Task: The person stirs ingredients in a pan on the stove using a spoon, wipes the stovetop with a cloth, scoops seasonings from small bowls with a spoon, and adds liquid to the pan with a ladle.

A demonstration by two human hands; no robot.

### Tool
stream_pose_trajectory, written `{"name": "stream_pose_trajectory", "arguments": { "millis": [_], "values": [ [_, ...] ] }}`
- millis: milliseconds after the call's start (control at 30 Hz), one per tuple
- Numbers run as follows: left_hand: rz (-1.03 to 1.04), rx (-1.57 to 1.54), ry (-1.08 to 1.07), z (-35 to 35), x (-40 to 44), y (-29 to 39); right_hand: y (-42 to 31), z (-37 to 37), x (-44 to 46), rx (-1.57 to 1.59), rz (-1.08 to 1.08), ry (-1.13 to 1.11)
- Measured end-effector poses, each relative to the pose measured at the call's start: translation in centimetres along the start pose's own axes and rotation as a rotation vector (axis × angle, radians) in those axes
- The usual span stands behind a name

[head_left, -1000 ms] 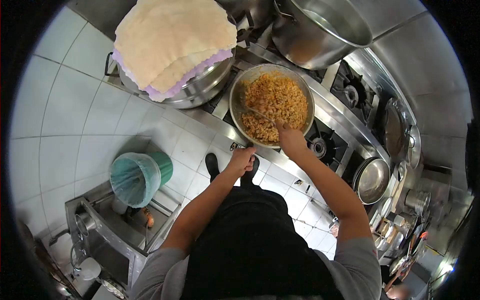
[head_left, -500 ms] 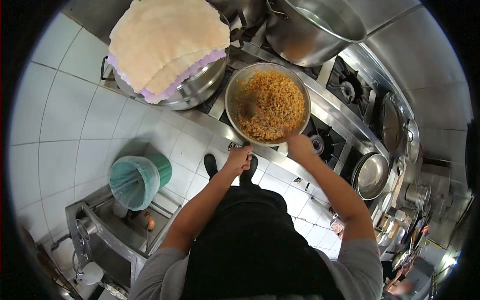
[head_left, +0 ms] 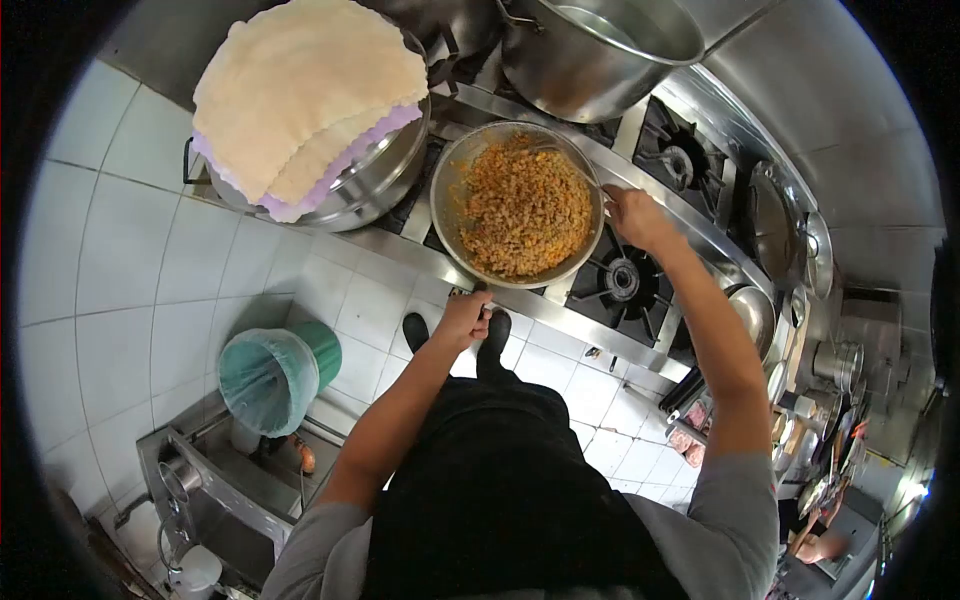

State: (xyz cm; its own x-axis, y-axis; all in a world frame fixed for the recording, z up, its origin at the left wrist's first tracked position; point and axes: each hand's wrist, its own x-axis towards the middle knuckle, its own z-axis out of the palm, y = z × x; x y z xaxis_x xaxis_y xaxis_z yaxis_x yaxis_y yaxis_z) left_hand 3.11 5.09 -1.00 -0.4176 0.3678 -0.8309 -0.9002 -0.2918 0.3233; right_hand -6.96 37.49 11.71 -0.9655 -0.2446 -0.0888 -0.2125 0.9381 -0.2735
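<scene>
A round frying pan [head_left: 447,222] sits on the stove, filled with a crumbly orange-brown mixture that looks like minced filling [head_left: 525,210]. My left hand [head_left: 466,320] is closed around the pan's handle at the near side. My right hand [head_left: 640,217] is at the pan's right rim, closed on the handle of a metal spoon [head_left: 583,168]. The spoon's head lies at the far right of the mixture, partly hidden in it.
A large steel pot [head_left: 590,65] stands behind the pan. On the left, pale flat sheets [head_left: 310,90] over a lilac layer cover a wide pot [head_left: 370,190]. A bare burner [head_left: 622,281] lies right of the pan. A lined green bin [head_left: 320,345] stands on the floor.
My right hand has swung from the pan's near edge to its right side, bringing the spoon to the far right. My left hand stays on the handle. The view has shifted slightly.
</scene>
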Motion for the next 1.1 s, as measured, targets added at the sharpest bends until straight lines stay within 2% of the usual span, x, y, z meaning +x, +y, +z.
{"name": "stream_pose_trajectory", "arguments": {
  "millis": [67, 167, 200, 233, 333, 400, 433, 500, 567, 633, 700, 733, 800, 900, 933, 967, 1067, 1100],
  "values": [
    [0.004, -0.028, -0.001, 0.2, -0.6, 0.4, 1.8, 5.3, -2.8, 0.024, 0.200, -0.021],
    [-0.038, 0.009, 0.058, 0.8, -0.6, 0.8, -2.9, 13.8, -7.6, 0.243, 0.110, 0.363],
    [-0.027, 0.003, 0.023, 0.5, -0.5, 0.6, -5.4, 13.2, -7.4, 0.652, 0.414, 0.107],
    [-0.017, 0.005, -0.010, 0.1, -0.4, 0.5, -8.1, 12.4, -7.0, 0.960, 0.808, -0.074],
    [-0.033, 0.043, -0.016, 0.2, -0.8, 1.1, -9.0, 8.7, -8.0, 1.100, 0.815, -0.075],
    [-0.032, 0.043, 0.006, 0.4, -0.8, 1.2, -9.3, 5.8, -9.3, 0.833, 0.613, -0.065],
    [-0.038, 0.046, 0.030, 0.3, -0.8, 1.1, -9.2, 4.8, -9.9, 0.833, 0.612, -0.069],
    [-0.044, 0.041, 0.017, 0.2, -0.7, 1.1, -8.9, 3.1, -11.2, 0.530, 0.354, -0.021],
    [-0.051, 0.033, 0.005, 0.0, -0.6, 1.1, -10.0, 1.3, -11.9, 0.498, 0.341, 0.006],
    [-0.038, 0.062, -0.016, -0.1, -0.6, 1.0, -10.1, 1.6, -12.7, 0.469, 0.321, 0.027],
    [-0.034, 0.043, -0.002, 0.0, -0.6, 1.1, -8.6, 4.6, -13.5, 0.508, 0.173, 0.067],
    [-0.034, 0.029, 0.005, 0.1, -0.6, 1.1, -7.8, 6.1, -12.7, 0.508, 0.172, 0.065],
    [-0.023, 0.024, -0.022, -0.1, -0.3, 0.7, -6.2, 8.2, -9.8, 0.288, 0.186, -0.126],
    [-0.020, 0.021, -0.025, 0.0, -1.0, 1.0, -5.9, 7.9, -7.3, 0.267, 0.176, -0.001],
    [-0.034, 0.016, -0.011, 0.3, -1.1, 1.2, -6.9, 5.5, -7.7, 0.274, 0.264, -0.052],
    [-0.034, 0.012, -0.014, 0.4, -1.2, 1.2, -7.4, 4.0, -8.7, 0.269, 0.263, -0.054],
    [-0.017, -0.048, -0.029, 0.3, -1.2, 1.2, -7.8, 2.5, -12.3, 0.376, 0.198, -0.022],
    [-0.044, -0.041, -0.049, 0.3, -1.2, 1.4, -7.5, 3.5, -13.1, 0.368, 0.089, -0.042]
  ]
}}
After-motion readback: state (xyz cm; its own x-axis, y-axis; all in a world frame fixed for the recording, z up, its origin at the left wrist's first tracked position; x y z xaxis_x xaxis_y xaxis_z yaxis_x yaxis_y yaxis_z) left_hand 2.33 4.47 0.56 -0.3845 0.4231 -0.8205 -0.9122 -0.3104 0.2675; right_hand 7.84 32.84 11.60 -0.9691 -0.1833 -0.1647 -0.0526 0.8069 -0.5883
